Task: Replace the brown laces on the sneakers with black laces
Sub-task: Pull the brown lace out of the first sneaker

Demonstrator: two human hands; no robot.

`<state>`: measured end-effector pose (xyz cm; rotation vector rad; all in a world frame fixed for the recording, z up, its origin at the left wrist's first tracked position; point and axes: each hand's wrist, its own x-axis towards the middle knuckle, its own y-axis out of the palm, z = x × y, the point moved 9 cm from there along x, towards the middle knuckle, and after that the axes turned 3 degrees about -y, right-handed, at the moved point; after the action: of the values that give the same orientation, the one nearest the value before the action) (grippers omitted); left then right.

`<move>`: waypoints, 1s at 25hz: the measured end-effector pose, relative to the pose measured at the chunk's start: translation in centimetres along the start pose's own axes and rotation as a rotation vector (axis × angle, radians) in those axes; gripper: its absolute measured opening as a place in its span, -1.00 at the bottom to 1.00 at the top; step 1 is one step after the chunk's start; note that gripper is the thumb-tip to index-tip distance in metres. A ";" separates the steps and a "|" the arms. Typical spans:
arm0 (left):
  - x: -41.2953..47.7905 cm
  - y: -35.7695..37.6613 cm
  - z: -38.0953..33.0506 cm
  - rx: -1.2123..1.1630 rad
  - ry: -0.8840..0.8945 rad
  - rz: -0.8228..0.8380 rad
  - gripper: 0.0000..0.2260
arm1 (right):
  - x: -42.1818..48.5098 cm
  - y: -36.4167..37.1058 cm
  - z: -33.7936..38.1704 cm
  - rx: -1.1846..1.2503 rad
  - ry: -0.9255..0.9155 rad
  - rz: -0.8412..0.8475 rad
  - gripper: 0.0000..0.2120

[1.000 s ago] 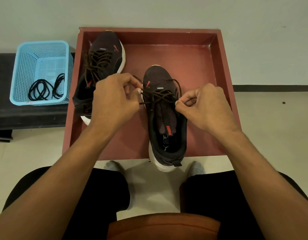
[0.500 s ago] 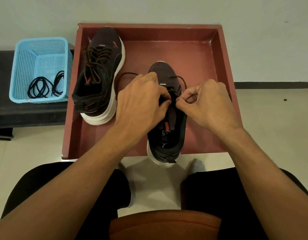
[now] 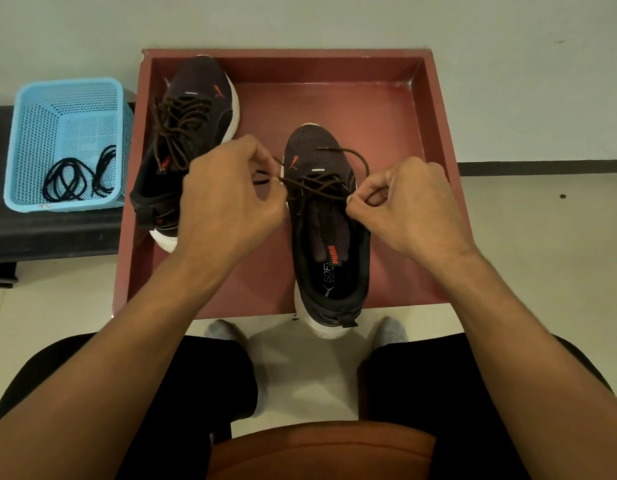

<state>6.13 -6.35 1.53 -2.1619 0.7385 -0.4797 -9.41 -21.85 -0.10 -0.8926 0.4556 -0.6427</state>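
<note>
Two dark sneakers with white soles stand in a red-brown tray [image 3: 435,109]. The right sneaker [image 3: 329,258] lies in front of me, heel over the tray's near edge, its brown lace [image 3: 321,183] partly loosened. My left hand [image 3: 227,199] pinches that lace at the shoe's left side. My right hand [image 3: 407,206] pinches the lace on the right side. The left sneaker [image 3: 196,102] stands at the tray's back left with its brown lace tied. Black laces [image 3: 75,178] lie coiled in a blue basket [image 3: 33,140].
The basket stands on a dark bench [image 3: 50,233] left of the tray. A pale wall rises behind the tray. My knees and socked feet [image 3: 390,332] are below the tray's near edge, over a light floor.
My left hand has drawn back to the left from over the shoe's tongue, pulling the lace out sideways. My right hand stays at the shoe's right side.
</note>
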 end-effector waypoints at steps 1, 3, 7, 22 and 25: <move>-0.2 0.4 -1.0 0.013 0.061 0.017 -0.81 | -0.1 0.0 0.1 0.000 -0.001 -0.001 -0.93; -0.9 1.7 -3.1 0.124 0.176 0.061 -0.70 | -0.1 -0.1 0.3 0.006 -0.005 0.000 -0.92; -1.9 4.2 -5.3 0.285 0.254 0.112 -0.75 | -0.2 -0.1 0.6 0.004 -0.001 0.012 -0.92; -0.5 -1.9 3.2 -0.032 -0.125 -0.039 -0.93 | -0.1 -0.1 -0.1 0.007 0.037 0.007 -0.90; -0.6 -2.1 1.7 -0.016 -0.070 -0.091 -0.97 | -0.1 -0.1 0.0 -0.005 0.031 0.011 -0.89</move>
<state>7.34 -3.94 2.04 -2.2229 0.6091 -0.4441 -9.48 -21.80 -0.03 -0.8856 0.4896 -0.6465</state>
